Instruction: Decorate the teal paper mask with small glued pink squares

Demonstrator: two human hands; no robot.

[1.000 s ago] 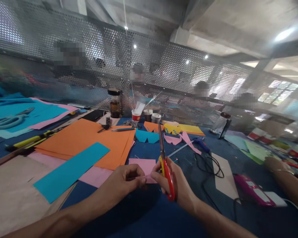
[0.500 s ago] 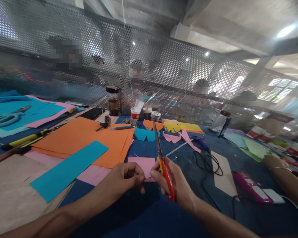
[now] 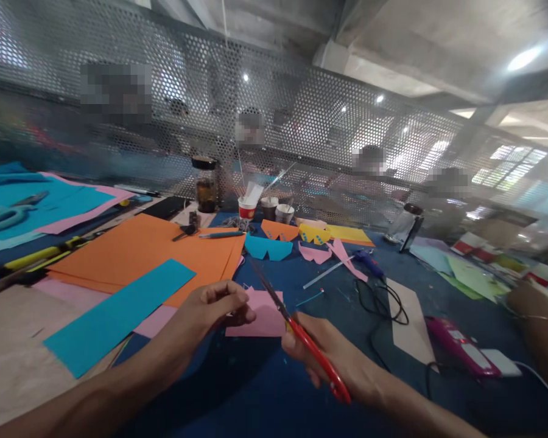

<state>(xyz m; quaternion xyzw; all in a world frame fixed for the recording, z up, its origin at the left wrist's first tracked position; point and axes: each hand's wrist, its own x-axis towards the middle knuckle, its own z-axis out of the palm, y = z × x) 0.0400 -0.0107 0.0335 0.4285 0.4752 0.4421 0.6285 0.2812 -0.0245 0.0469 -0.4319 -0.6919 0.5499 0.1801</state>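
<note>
My right hand [image 3: 322, 347] is closed around a pair of scissors [image 3: 313, 350] with red handles. Their narrow blades point up and to the left, over a pink paper piece [image 3: 260, 316] lying on the blue tabletop. At that paper's left edge hovers my left hand [image 3: 219, 307], its fingers curled and the thumb close to the forefinger. Whatever its fingertips hold, if anything, is too small to make out. Farther back stand cut, notched paper shapes: a blue one [image 3: 268, 247], an orange one [image 3: 279, 230], a yellow one [image 3: 314, 233] and a pink one [image 3: 315, 252].
Orange sheets [image 3: 141, 249] and a blue paper strip [image 3: 123, 316] lie at left. A glue gun [image 3: 369, 263] trails its black cord at right, near a magenta device [image 3: 461, 347]. Paper cups [image 3: 247, 208] and a jar [image 3: 205, 185] line the mesh screen. Another person's arm [image 3: 536, 310] reaches in.
My hands have drawn apart, the left moving left and up. The scissors have swung down leftward over the pink paper. The other person's arm has shifted right.
</note>
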